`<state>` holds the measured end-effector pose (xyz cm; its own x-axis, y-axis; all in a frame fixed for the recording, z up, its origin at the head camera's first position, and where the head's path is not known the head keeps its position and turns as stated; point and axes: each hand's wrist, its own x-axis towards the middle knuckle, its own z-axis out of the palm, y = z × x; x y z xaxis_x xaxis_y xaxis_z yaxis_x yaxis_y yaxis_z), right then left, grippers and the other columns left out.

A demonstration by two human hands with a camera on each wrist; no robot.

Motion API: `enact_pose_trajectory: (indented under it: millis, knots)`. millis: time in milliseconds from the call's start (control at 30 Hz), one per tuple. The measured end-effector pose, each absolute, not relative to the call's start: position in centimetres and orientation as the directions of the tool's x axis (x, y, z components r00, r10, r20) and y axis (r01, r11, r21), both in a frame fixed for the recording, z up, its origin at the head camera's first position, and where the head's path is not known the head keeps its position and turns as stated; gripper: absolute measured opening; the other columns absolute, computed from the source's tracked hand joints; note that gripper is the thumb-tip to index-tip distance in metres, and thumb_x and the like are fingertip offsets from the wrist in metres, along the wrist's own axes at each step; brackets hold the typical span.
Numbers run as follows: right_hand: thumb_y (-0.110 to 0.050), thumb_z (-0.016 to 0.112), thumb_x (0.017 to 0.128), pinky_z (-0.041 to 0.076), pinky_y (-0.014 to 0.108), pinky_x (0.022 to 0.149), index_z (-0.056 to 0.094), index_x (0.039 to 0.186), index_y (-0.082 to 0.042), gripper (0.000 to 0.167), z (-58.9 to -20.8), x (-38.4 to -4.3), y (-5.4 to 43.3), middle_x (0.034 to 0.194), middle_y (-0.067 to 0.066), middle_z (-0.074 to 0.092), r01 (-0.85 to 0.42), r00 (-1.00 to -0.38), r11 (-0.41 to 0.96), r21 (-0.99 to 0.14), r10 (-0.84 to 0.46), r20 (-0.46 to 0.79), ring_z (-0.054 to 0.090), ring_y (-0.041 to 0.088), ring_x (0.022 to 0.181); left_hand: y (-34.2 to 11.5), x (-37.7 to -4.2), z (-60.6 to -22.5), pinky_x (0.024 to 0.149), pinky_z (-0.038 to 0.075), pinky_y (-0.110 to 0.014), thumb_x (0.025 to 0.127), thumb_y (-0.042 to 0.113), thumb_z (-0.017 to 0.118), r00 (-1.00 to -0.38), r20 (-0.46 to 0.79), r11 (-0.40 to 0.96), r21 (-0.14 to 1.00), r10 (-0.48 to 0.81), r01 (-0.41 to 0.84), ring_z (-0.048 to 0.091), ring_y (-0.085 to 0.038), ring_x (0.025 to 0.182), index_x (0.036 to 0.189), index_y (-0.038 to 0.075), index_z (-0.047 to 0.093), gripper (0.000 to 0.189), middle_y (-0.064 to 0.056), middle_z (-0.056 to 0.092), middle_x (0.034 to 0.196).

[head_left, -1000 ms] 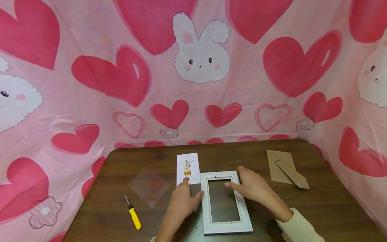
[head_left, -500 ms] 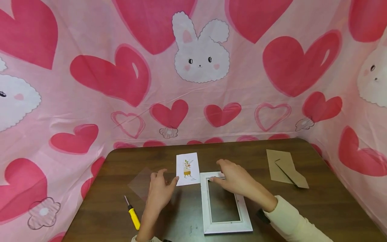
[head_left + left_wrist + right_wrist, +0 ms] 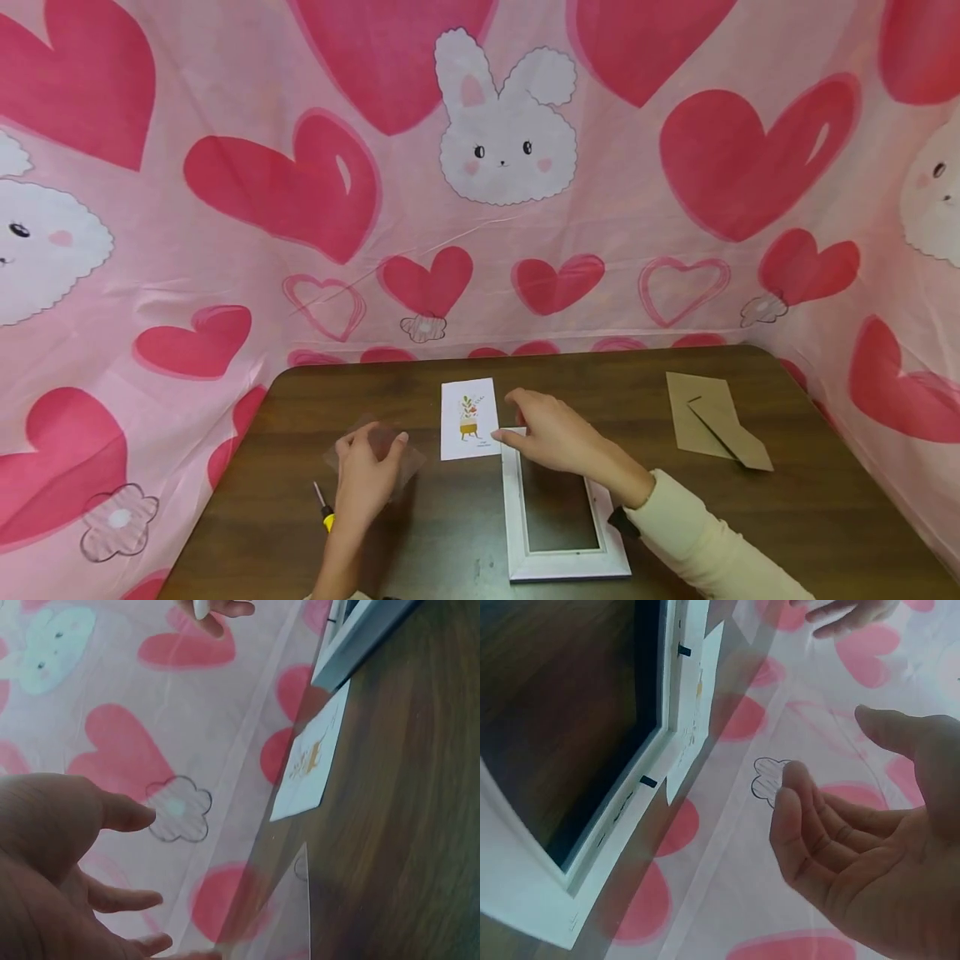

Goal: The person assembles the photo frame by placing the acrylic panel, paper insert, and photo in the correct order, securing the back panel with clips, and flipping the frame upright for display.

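Note:
My left hand (image 3: 366, 473) hovers over a clear plastic sheet (image 3: 408, 465) at the left, thumb and fingers spread apart. In the left wrist view the sheet (image 3: 292, 919) lies flat on the wood, just beyond the fingertips. My right hand (image 3: 561, 435) is in the air above the top end of a white picture frame (image 3: 514, 517), its fingers loosely curved around nothing. The frame lies backless, small dark tabs showing along its inner edge in the right wrist view. Left of its top corner rests a white card (image 3: 468, 421) printed with a potted plant.
A yellow-handled screwdriver (image 3: 327, 518) lies at the left, its handle mostly behind the left forearm. A brown backing board (image 3: 701, 404) with its folded stand leg is at the right. Pink heart-patterned fabric (image 3: 495, 233) hangs behind the brown wooden table (image 3: 600, 375).
My left hand has moved left, from beside the card and frame to over the clear sheet. My right hand has left the frame's right edge and shifted left, toward the card.

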<state>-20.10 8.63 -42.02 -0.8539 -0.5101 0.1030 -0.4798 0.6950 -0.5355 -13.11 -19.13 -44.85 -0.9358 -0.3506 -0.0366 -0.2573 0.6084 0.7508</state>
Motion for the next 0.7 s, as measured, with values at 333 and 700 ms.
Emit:
enact_pose_trajectory:
  millis: [333,700]
  knots:
    - [-0.03,0.08,0.093,0.046,0.023,0.061,0.064,0.128,-0.003,0.047,-42.6,-21.5,6.0,0.086,0.003,0.066,-0.548,-0.778,0.58,-0.603,-0.617,0.114,0.052,0.008,0.066,-22.2,-12.4,-45.1,0.116,0.031,-0.072,0.105,0.042,0.058,-0.892,-0.129,0.522,0.771,-0.433,-0.365,0.034,-0.058,0.142,0.157,-0.018,0.02,0.088,-0.047,0.026,0.153]
    - [-0.032,0.078,0.094,0.051,0.023,0.071,0.066,0.123,-0.002,0.043,-43.3,-22.6,1.5,0.09,0.006,0.071,-0.621,-0.708,0.55,-0.558,-0.699,0.098,0.055,0.007,0.072,-23.8,-12.0,-45.6,0.118,0.029,-0.071,0.105,0.045,0.055,-0.854,-0.169,0.481,0.765,-0.492,-0.428,0.034,-0.06,0.138,0.156,-0.019,0.021,0.089,-0.05,0.027,0.151]
